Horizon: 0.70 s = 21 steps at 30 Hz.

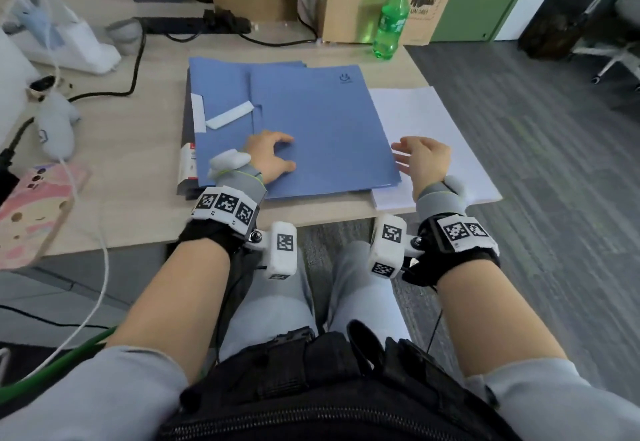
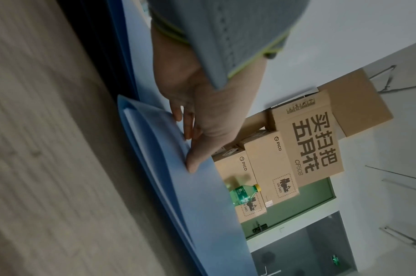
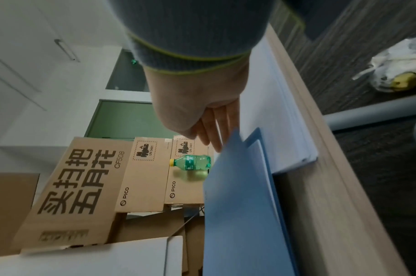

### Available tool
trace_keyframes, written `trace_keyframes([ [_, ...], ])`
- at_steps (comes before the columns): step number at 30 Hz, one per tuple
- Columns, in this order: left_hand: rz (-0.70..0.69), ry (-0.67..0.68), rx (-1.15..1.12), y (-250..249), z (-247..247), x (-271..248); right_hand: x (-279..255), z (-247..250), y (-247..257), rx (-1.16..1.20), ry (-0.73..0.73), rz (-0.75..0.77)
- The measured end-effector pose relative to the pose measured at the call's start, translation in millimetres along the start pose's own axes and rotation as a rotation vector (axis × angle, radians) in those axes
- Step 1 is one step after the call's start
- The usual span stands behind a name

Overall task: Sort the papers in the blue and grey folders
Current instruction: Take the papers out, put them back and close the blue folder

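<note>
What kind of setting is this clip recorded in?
Most likely an office or workroom. A wood-grain desk holds blue folders and a stack of white paper, cardboard shipping boxes are piled at its far end, and grey carpet tiles with a wheeled chair base show beside it.

The head view is evenly bright with soft daylight and faint shadows; a green glow from the translucent green plastic bottle (image 1: 390, 19) falls on the brown cardboard box (image 1: 388, 0) behind it. Straight lines bow toward the edges. Both wrist views are dimmer, tilted and motion-smeared: the pale wood-grain desk top (image 2: 48, 168) streaks, and the flat blue card folder (image 3: 240, 214) looks soft.
</note>
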<state>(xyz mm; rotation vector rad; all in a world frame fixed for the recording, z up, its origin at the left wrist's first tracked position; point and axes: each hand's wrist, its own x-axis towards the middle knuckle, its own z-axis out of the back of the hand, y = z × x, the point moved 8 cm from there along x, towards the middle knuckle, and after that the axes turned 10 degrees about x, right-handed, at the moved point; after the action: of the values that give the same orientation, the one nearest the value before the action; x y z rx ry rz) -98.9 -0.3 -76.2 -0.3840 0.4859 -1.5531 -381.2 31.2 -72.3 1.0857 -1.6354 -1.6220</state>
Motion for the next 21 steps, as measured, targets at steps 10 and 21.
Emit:
trace_keyframes([
  [10,0.048,0.064,0.015,7,1,19,25,-40,3,-0.474,0.143,-0.064],
  [21,0.077,0.229,-0.016,8,0,45,55,-88,7,-0.512,0.25,-0.237],
])
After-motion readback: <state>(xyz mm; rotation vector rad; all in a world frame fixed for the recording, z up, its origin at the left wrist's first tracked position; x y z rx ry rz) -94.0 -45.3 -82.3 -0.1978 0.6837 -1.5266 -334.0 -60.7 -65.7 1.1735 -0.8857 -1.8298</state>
